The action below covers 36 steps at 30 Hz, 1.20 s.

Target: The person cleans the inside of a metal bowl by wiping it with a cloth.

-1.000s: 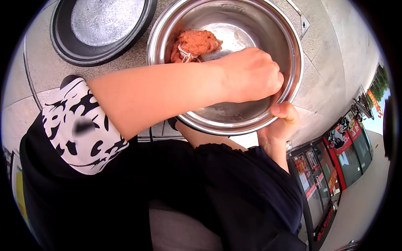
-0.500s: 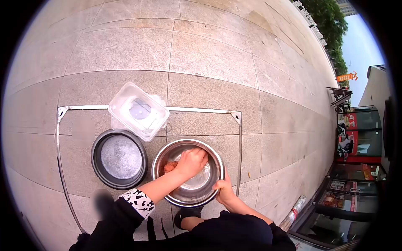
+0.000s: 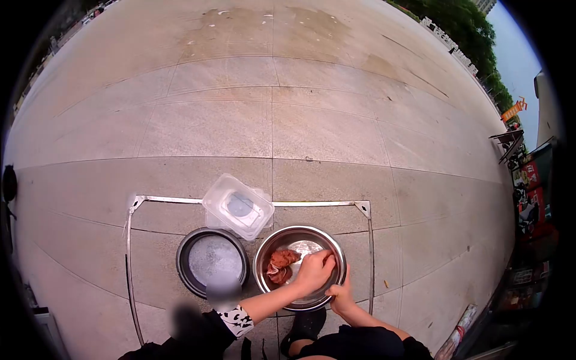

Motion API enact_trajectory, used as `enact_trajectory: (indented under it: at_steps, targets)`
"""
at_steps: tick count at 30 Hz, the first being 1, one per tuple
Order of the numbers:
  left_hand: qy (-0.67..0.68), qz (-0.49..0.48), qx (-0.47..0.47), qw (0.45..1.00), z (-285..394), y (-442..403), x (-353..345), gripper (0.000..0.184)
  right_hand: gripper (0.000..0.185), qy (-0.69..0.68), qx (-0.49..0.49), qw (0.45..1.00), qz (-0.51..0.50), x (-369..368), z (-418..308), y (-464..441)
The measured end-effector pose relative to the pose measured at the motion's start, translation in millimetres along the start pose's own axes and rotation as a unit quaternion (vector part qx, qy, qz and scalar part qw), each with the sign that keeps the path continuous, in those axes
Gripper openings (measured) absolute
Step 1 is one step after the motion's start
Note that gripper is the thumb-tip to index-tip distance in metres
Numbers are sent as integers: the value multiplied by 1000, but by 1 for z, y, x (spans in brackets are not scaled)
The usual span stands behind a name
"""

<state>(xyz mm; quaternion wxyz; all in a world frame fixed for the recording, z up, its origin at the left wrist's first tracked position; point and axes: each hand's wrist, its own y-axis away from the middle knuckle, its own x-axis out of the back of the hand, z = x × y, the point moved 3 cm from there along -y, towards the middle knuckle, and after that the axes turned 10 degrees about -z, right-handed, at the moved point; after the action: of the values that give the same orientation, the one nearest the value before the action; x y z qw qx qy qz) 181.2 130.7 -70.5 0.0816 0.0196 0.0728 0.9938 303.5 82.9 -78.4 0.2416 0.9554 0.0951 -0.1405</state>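
A shiny metal bowl stands at the lower middle of the head view. Reddish-brown lumps that look like raw meat lie against its left inner side. My left hand reaches inside, to the right of the lumps and apart from them, near the right wall. Its fingers are curled closed, and what they hold, if anything, is hidden. My right hand grips the bowl's right rim, with the thumb on the edge and the fingers outside.
Left of the bowl stands a dark round pan with a pale grey bottom. Stacked clear plastic containers lie behind, across the metal frame. Beyond is paved ground. A shoe shows below the bowl.
My left hand has shifted toward the bowl's right side, leaving more of the meat lumps in sight. My right hand keeps its hold on the rim. The camera view has tilted upward.
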Motion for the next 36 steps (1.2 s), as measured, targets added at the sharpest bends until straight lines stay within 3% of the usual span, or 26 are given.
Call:
enact_trajectory:
  at_steps: [2,4,8,10,12,13,14,16,17,19,20,22,23,24,25,26,28,29,30,31,32,34,35,36]
  targets:
    - [24,-17,-22,999,1,5,-9,36,91,27,84,996,-24,-4,1,2]
    - [-80,-102,13,991,25,6,-1,44,89,34,97,995,-19,-7,2,7]
    - [-147,-116,38,982,18,9,-16,47,94,42,34,995,-84,20,26,22]
    - [-178,-121,55,975,16,17,-23,39,96,72,-3,991,-111,23,26,25]
    - [-207,-139,51,967,20,29,-24,33,92,-38,-27,991,-129,10,3,38]
    - [-244,-182,15,952,10,34,-31,28,71,-72,-37,993,-87,5,-3,47]
    - [-259,-202,0,944,9,40,-33,27,71,-73,-41,992,-94,2,-13,50]
    - [-228,-209,-15,951,9,45,-32,27,75,-257,-73,955,-131,-3,-28,48]
    - [-228,-204,-13,952,6,48,-31,27,75,-255,-77,954,-135,1,-28,46]
    - [-257,-256,-56,930,-2,55,-32,29,57,-208,-134,955,-164,16,-22,43]
    - [-257,-253,-55,931,-8,59,-31,29,59,-183,-162,953,-178,27,-18,42]
    - [-337,-320,-132,876,-21,70,-34,30,61,-106,-203,956,-185,39,-16,33]
    - [-360,-331,-190,851,-26,75,-32,24,61,-127,-247,951,-134,34,-23,30]
    - [-361,-329,-188,852,-35,77,-28,24,61,-147,-291,942,-83,30,-26,30]
    - [-415,-311,-262,814,-40,81,-26,21,68,-61,-312,948,-23,66,10,20]
    - [-464,-290,-333,768,-35,86,-22,19,68,-61,-315,947,-25,74,18,19]
    - [-468,-301,-332,762,-35,82,-8,17,55,-93,-314,945,-6,87,33,19]
    - [-457,-304,-336,765,-38,80,-4,16,40,-110,-263,957,59,94,51,15]
    - [-448,-306,-339,769,-44,80,0,16,40,-107,-269,956,54,92,55,18]
    - [-436,-363,-277,775,-57,76,-4,22,36,-100,-239,963,80,92,57,17]
    - [-438,-361,-272,777,-56,75,-2,22,31,-94,-208,968,107,90,59,17]
    - [-291,-381,-108,871,-54,68,4,33,29,-67,-180,976,101,73,56,10]
    - [-218,-434,-31,873,-59,59,-3,44,27,-37,-149,982,106,63,49,9]
    - [-86,-436,9,896,-62,50,-12,39,25,-3,-125,984,124,56,38,18]
